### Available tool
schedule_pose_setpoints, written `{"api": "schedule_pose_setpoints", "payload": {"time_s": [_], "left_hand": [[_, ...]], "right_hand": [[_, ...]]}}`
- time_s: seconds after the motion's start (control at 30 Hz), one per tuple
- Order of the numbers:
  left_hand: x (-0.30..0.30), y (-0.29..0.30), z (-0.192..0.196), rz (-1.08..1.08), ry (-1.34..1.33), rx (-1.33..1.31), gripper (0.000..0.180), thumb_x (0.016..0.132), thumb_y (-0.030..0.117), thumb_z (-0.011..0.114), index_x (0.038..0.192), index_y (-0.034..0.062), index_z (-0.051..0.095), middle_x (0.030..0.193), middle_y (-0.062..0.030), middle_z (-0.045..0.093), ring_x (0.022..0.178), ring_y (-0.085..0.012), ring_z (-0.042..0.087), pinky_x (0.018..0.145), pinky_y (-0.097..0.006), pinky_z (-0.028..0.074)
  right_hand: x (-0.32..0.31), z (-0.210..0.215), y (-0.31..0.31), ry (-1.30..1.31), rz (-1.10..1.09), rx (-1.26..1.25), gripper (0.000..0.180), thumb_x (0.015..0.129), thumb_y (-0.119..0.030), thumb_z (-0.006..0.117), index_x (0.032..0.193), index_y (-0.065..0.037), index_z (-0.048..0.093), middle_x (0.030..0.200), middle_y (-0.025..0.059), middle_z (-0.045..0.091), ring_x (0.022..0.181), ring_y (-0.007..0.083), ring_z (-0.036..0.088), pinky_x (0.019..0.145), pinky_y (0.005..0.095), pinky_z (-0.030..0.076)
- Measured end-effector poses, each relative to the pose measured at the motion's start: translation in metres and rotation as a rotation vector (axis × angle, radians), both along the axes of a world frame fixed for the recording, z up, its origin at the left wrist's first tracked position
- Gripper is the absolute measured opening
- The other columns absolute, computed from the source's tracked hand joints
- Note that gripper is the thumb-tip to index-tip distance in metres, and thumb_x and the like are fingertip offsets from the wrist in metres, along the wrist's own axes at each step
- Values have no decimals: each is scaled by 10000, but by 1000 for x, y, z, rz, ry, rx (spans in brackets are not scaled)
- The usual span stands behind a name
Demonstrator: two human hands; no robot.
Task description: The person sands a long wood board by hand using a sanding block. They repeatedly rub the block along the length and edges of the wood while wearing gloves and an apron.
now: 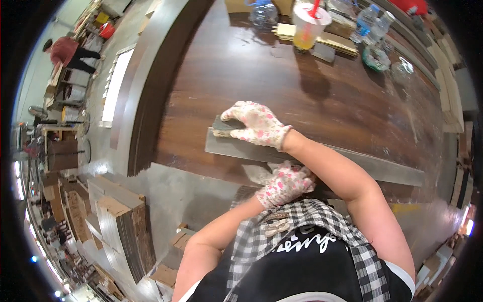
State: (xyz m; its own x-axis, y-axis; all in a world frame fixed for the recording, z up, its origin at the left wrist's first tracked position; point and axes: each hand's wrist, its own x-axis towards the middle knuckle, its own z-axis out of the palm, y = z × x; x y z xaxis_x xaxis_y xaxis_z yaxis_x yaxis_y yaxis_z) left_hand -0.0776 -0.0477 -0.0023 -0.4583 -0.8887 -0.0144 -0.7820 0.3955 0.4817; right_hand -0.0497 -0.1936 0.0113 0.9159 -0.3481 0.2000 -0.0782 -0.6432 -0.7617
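Note:
A long, narrow grey board (pixel 236 147) lies across the near part of the brown wooden tabletop. My right hand (pixel 259 123), in a white glove with pink spots, grips a dark grey sanding block (pixel 224 124) at the board's left end. The block rests on the board, its far side partly covered by my fingers. Nearer my body, by the table's front edge, my left hand (pixel 287 185) wears a matching glove. Its fingers are curled, and what they hold, if anything, is hidden. My right forearm crosses over the board.
A drink cup with a red straw (pixel 308 25), a plastic bottle (pixel 365 22) and thin wood strips (pixel 342 43) stand or lie at the table's far side. A raised dark panel (pixel 151 95) borders the left. Stacked boards (pixel 126 226) stand on the floor lower left. A person (pixel 73 53) is far left.

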Motion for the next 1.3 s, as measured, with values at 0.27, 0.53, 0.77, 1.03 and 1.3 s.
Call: {"api": "schedule_pose_setpoints", "payload": {"time_s": [0.27, 0.53, 0.77, 1.03, 1.3], "left_hand": [[-3, 8, -22, 204, 50, -362, 346, 806, 222, 711, 1150, 191, 701, 1154, -19, 704, 836, -182, 692, 749, -425, 518], [-17, -8, 3, 266, -15, -337, 258, 734, 206, 776, 984, 173, 720, 1012, -42, 719, 891, -240, 695, 746, -433, 502], [-67, -32, 32, 288, -190, -276, 522, 759, 224, 778, 1243, 101, 625, 1232, -124, 661, 1005, -313, 664, 806, -435, 490], [-116, -59, 36, 229, -279, -126, 640, 756, 203, 794, 1336, 53, 567, 1361, -157, 575, 1135, -356, 610, 898, -435, 487], [-127, -64, 36, 266, -264, -146, 540, 753, 174, 794, 1248, 44, 622, 1307, -162, 604, 1107, -369, 626, 914, -442, 515]], "right_hand": [[-312, 44, -61, 210, -227, 128, 386, 753, -172, 760, 1118, -69, 688, 1154, 117, 682, 1129, 324, 625, 990, 426, 492], [-638, 36, -94, 264, -938, 502, 414, 765, 36, 728, 1167, -49, 677, 1114, 4, 695, 1088, 117, 612, 997, 297, 479], [-703, 50, -91, 244, -1392, 136, 466, 786, -358, 851, 1133, -80, 709, 1127, 64, 720, 1083, 165, 645, 973, 322, 495], [-758, 16, 4, 38, -1329, 444, 402, 781, -85, 824, 1164, -72, 700, 1153, 17, 705, 1076, 127, 626, 983, 311, 489], [-726, 23, -20, 122, -1392, 48, 443, 812, -205, 746, 1222, -63, 659, 1232, 81, 683, 1176, 209, 615, 1053, 348, 451]]}}
